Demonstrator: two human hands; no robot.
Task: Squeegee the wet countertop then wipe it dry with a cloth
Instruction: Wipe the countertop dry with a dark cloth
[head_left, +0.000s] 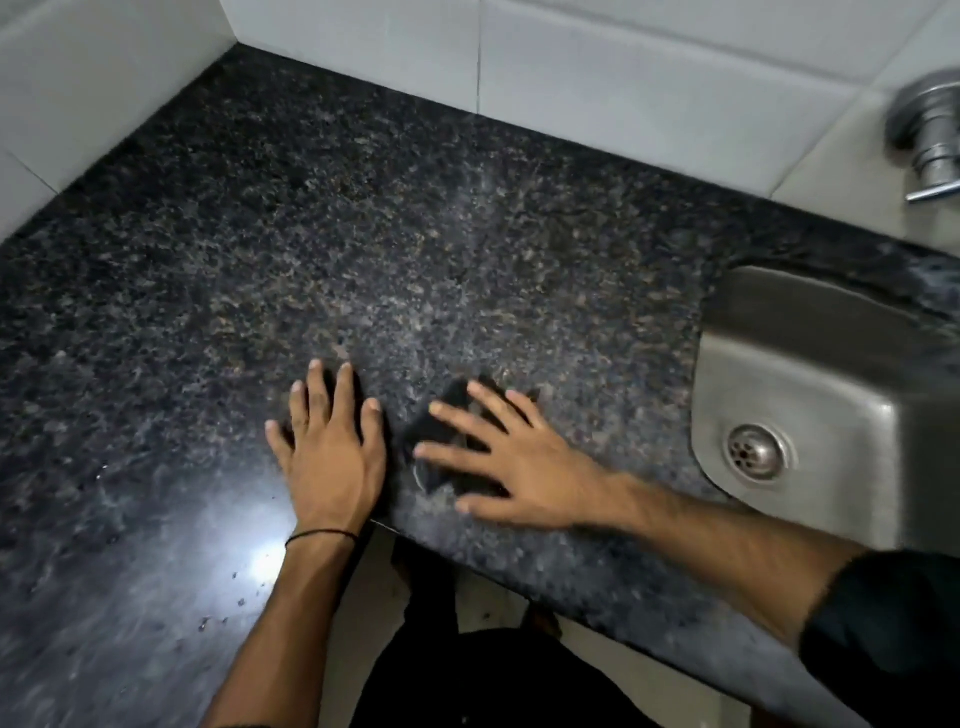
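Countertop (363, 234) cloth (436, 431) lay near the front edge under my right hand (524, 467), fingers spread flat; left hand (330, 457) rested open beside it. I judged overlapping, evenly pressed strokes best.

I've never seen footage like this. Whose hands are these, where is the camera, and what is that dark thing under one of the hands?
There is no machine here: a person wears a wide-angle camera on the head, looking down at both bare hands. The left hand, with a thin black band at the wrist, lies flat on the dark speckled countertop. The right hand presses spread fingers on a dark cloth, apparently wiping; it pins the cloth flat, with no closed grip. A few water drops remain near the front edge. To the right is a steel sink with its drain, and a tap on the tiled wall.
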